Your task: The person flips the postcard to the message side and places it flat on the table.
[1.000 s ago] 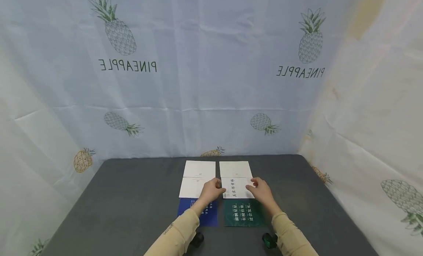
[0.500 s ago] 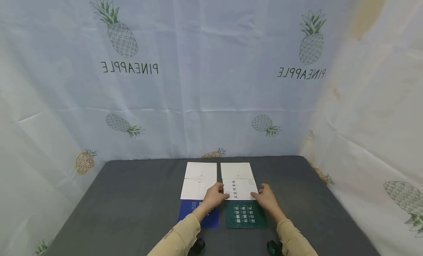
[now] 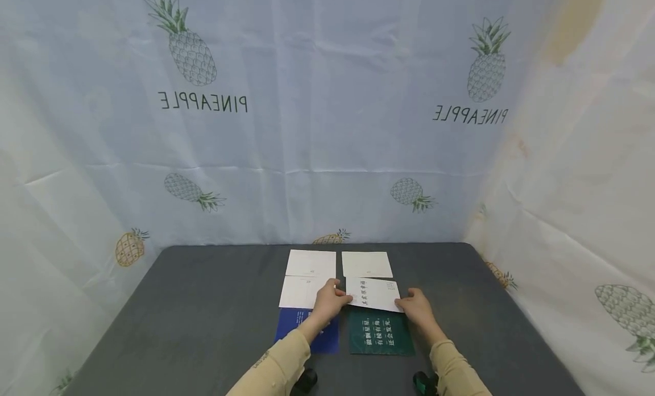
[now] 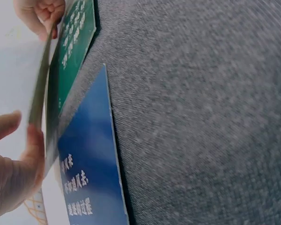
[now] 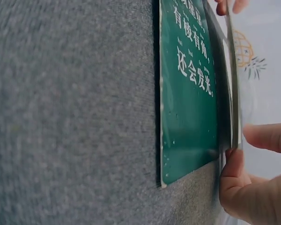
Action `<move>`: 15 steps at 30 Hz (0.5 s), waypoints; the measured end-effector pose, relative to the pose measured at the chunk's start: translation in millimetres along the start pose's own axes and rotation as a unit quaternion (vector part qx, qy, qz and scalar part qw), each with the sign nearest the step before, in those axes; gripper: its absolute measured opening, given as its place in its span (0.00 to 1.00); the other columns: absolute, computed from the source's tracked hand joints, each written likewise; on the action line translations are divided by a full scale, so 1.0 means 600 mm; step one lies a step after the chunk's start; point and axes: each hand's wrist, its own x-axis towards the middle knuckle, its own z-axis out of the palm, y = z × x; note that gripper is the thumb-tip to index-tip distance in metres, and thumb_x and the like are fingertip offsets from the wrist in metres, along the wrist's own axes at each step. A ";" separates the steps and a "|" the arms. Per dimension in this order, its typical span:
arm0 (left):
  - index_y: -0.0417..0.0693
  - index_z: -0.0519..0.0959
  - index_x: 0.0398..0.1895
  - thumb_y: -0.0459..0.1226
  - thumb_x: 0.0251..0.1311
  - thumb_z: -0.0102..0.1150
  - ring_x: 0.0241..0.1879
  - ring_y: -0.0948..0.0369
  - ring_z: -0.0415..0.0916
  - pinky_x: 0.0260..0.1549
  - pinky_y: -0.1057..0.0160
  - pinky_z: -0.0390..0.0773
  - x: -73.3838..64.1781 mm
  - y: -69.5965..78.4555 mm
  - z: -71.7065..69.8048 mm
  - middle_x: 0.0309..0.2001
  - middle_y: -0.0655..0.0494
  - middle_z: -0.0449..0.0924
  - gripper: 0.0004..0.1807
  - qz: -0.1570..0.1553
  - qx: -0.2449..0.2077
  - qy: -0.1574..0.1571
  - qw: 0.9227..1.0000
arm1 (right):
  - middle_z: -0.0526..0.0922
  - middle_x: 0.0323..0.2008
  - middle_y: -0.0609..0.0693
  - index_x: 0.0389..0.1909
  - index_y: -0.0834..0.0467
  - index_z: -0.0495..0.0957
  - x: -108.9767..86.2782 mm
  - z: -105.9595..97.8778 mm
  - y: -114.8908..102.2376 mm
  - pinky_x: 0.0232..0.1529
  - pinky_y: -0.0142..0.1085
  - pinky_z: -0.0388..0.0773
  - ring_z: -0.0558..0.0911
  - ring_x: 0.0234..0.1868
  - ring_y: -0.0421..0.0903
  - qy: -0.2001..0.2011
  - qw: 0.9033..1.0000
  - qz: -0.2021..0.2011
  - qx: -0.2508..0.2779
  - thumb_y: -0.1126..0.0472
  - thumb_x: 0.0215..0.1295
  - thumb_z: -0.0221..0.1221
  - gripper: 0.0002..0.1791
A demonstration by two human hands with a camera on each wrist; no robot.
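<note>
A white postcard [image 3: 377, 294] with black handwritten-style characters is held at its two short sides, its near edge raised off the table. My left hand [image 3: 328, 300] pinches its left edge. At the opposite corner, my right hand [image 3: 415, 308] grips the card between thumb and fingers. Seen nearly edge-on in the right wrist view, the lifted postcard [image 5: 235, 93] stands above a green postcard [image 5: 189, 126] lying flat. The left wrist view shows a blue postcard [image 4: 91, 154] just below my left hand [image 4: 14, 173].
Two white postcards [image 3: 311, 263] [image 3: 302, 291] lie in the left column, above the blue one. Another white postcard [image 3: 366, 264] lies at the back right. A dark grey cloth [image 3: 215, 316] covers the table, and a pineapple-print curtain [image 3: 327, 129] hangs behind.
My right hand has moved to the near right corner of the white postcard and taken hold of it. The card's near edge has lifted and tilted, while my left hand stays at its left side.
</note>
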 end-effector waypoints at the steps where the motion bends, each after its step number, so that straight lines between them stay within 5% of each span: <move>1: 0.29 0.68 0.55 0.34 0.51 0.65 0.32 0.56 0.79 0.32 0.59 0.78 0.001 -0.001 -0.001 0.35 0.44 0.82 0.30 0.005 -0.001 0.008 1.000 | 0.71 0.51 0.76 0.63 0.78 0.53 0.001 -0.001 0.001 0.50 0.56 0.72 0.75 0.50 0.68 0.000 1.000 -0.001 0.000 0.62 0.60 0.54 0.36; 8: 0.36 0.77 0.38 0.35 0.50 0.66 0.22 0.63 0.66 0.22 0.67 0.68 0.007 0.000 -0.009 0.24 0.54 0.74 0.14 0.012 -0.007 0.036 0.999 | 0.76 0.46 0.71 0.58 0.75 0.64 0.003 -0.008 -0.003 0.42 0.48 0.77 0.78 0.43 0.60 0.005 1.000 -0.020 0.022 0.62 0.59 0.56 0.29; 15: 0.43 0.81 0.29 0.37 0.54 0.63 0.18 0.67 0.67 0.19 0.70 0.68 0.008 0.005 -0.017 0.22 0.55 0.78 0.06 0.033 -0.005 0.050 0.998 | 0.79 0.44 0.64 0.50 0.69 0.75 0.006 -0.012 -0.011 0.38 0.40 0.75 0.77 0.41 0.53 0.036 0.998 -0.024 0.048 0.60 0.61 0.56 0.20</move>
